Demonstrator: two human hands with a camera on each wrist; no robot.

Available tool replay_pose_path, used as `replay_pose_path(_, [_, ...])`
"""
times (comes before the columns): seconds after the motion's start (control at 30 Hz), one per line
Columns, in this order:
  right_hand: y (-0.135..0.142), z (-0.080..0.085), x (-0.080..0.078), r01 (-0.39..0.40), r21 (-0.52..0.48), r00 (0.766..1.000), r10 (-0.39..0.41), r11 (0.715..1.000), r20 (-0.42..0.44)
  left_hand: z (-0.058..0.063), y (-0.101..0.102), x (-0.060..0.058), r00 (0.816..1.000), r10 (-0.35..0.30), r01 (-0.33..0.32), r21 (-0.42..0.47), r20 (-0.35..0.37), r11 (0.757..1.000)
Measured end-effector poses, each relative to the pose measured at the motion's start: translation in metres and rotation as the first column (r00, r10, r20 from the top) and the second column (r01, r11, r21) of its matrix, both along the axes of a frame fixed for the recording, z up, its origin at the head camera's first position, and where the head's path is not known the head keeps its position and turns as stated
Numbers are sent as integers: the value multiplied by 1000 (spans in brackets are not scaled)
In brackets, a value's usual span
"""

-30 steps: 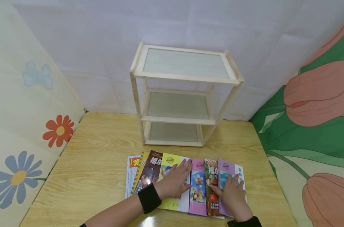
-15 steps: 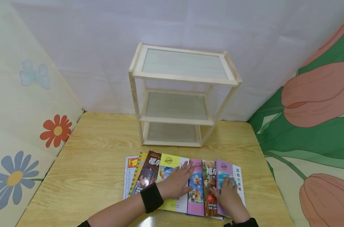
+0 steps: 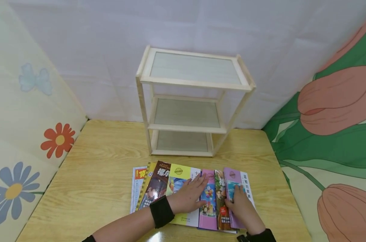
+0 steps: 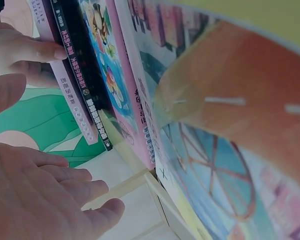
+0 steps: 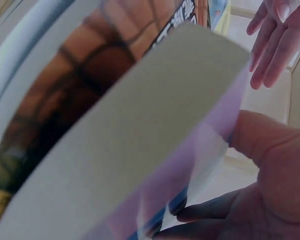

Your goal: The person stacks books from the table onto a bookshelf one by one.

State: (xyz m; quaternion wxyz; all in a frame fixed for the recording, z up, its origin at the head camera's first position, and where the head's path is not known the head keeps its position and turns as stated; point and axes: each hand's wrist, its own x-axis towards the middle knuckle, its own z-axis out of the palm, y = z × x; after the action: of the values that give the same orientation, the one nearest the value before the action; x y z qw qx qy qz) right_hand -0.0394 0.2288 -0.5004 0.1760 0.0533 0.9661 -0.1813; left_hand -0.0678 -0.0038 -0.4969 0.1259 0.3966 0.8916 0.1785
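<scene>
In the head view my right hand (image 3: 244, 207) pinches the purple book (image 3: 235, 175) at the right end of a fanned row. Its thumb presses the spine edge and its fingers lie over the cover, as the right wrist view shows with the purple cover (image 5: 225, 112) and its pale page edges tilted. Just left, partly overlapped, is a brown-and-green book (image 3: 223, 220). My left hand (image 3: 187, 199) lies flat with spread fingers across the yellow-and-white book (image 3: 183, 220), its fingertips reaching the pink book (image 3: 207, 222).
Farther left in the row lie a dark brown book (image 3: 157, 183), a yellow-edged book (image 3: 143, 188) and a blue-white one with a red label (image 3: 135, 188). Behind them a three-tier wooden shelf (image 3: 187, 128) stands on the wood-grain table (image 3: 104, 161), with fabric backdrops around it.
My right hand has drawn the purple book to the left, closer over the brown-and-green one, and its fingers have gathered in. My left hand has stayed nearly in place.
</scene>
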Motion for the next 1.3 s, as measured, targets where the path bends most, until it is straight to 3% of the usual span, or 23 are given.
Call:
replay_pose_path(0.27, [-8,2,-1,-46,-67,998,42,997,-54,4,-2,-3,1000,1,-1,15,-4,1000])
replay_pose_path(0.53, [-15,1,-3,-93,-76,993,86,993,-86,3,-2,-7,994,-18,20,18,-108,1000])
replay_pose_path(0.87, [-25,13,0,-180,-122,973,159,976,-168,7,0,-11,987,-9,10,1,-163,1000])
replay_pose_path(1.17, [-29,15,0,-223,-101,960,200,970,-197,4,0,-9,959,38,-37,10,-282,999])
replay_pose_path(1.3, [-32,15,1,-283,-133,946,253,950,-202,3,1,-10,942,61,-54,28,-330,998])
